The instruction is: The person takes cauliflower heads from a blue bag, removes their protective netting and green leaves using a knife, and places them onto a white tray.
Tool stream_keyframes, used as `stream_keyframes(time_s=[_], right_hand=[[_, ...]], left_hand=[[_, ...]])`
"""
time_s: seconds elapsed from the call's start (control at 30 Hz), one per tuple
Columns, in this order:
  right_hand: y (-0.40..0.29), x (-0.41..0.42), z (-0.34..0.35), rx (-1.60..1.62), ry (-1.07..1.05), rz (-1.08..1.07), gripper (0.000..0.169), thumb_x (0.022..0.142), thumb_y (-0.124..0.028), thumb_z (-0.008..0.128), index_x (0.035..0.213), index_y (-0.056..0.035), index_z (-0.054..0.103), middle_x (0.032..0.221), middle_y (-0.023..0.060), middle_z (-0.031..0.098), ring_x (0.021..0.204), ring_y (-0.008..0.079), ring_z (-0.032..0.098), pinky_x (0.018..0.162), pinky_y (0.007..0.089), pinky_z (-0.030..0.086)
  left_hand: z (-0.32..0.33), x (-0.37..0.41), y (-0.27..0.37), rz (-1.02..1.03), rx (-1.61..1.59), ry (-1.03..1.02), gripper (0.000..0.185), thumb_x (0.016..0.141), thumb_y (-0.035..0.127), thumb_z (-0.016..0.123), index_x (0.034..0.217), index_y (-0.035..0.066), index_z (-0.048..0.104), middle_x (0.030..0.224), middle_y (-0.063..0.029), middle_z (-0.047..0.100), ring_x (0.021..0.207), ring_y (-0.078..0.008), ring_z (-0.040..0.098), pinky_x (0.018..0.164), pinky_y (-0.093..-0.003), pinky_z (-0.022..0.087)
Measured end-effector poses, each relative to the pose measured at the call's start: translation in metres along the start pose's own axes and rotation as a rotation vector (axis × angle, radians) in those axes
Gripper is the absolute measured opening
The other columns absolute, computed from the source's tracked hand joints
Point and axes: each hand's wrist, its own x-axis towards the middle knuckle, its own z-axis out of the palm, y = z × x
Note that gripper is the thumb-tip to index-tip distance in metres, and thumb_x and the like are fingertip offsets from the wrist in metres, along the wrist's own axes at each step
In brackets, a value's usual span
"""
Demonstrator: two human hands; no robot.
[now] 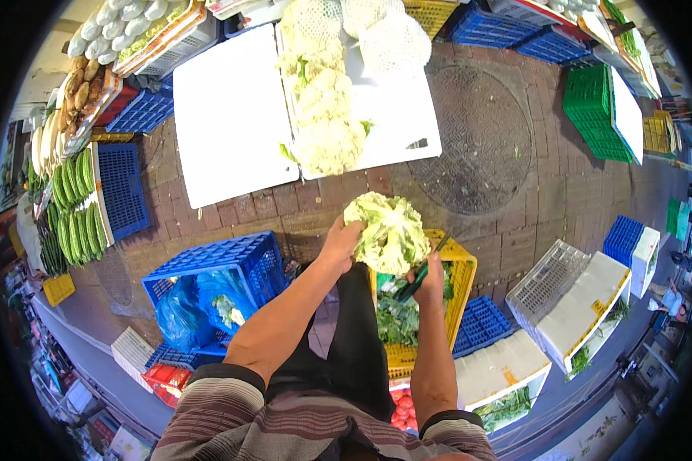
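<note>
A pale cauliflower, its cut leaf bases facing up, is held in front of me. My left hand grips its left side. At its lower right, my right hand is closed around the dark green handle of a knife, whose narrow dark blade points up and to the right. Whether those fingers also press on the cauliflower is hard to tell. Below the cauliflower stands a yellow plastic crate with green leaves inside. Ahead, several cauliflowers lie in a row on a white board, beside others in white foam nets.
A blue crate with blue plastic bags lies at my left. Another white board is ahead on the left. Foam boxes and a blue crate stand at the lower right. A round manhole cover lies in the brick paving.
</note>
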Motion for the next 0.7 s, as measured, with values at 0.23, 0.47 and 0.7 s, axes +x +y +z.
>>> stream_keyframes(time_s=[0.23,0.47,0.7], right_hand=[[-0.089,0.14,0.053,0.003,-0.179,-0.122,0.071,0.099,-0.04,0.063,0.154,-0.0097,0.029,0.11,0.0098,0.061,0.056,0.0133,0.052,0.054,0.0327,0.049],[-0.128,0.248,0.082,-0.037,-0.012,0.006,0.075,0.098,-0.037,0.063,0.158,-0.0109,0.025,0.1,0.0098,0.055,0.051,0.0153,0.047,0.059,0.0422,0.052],[-0.144,0.305,0.087,-0.111,0.046,0.126,0.048,0.099,-0.047,0.057,0.126,-0.0073,0.059,0.071,0.0052,0.047,0.052,0.0158,0.045,0.052,0.0391,0.051]], left_hand=[[0.103,0.06,0.1,0.071,0.087,0.086,0.048,0.097,0.023,0.06,0.134,0.001,0.04,0.118,-0.0196,0.059,0.094,-0.0297,0.069,0.067,-0.0487,0.061],[0.14,0.132,0.135,0.241,0.065,0.11,0.082,0.095,0.029,0.065,0.152,0.002,0.012,0.128,-0.027,0.05,0.099,-0.0385,0.065,0.077,-0.0587,0.059],[0.153,0.16,0.161,0.183,0.341,0.073,0.092,0.086,0.05,0.071,0.15,0.007,0.019,0.137,-0.0231,0.043,0.099,-0.035,0.059,0.077,-0.0566,0.053]])
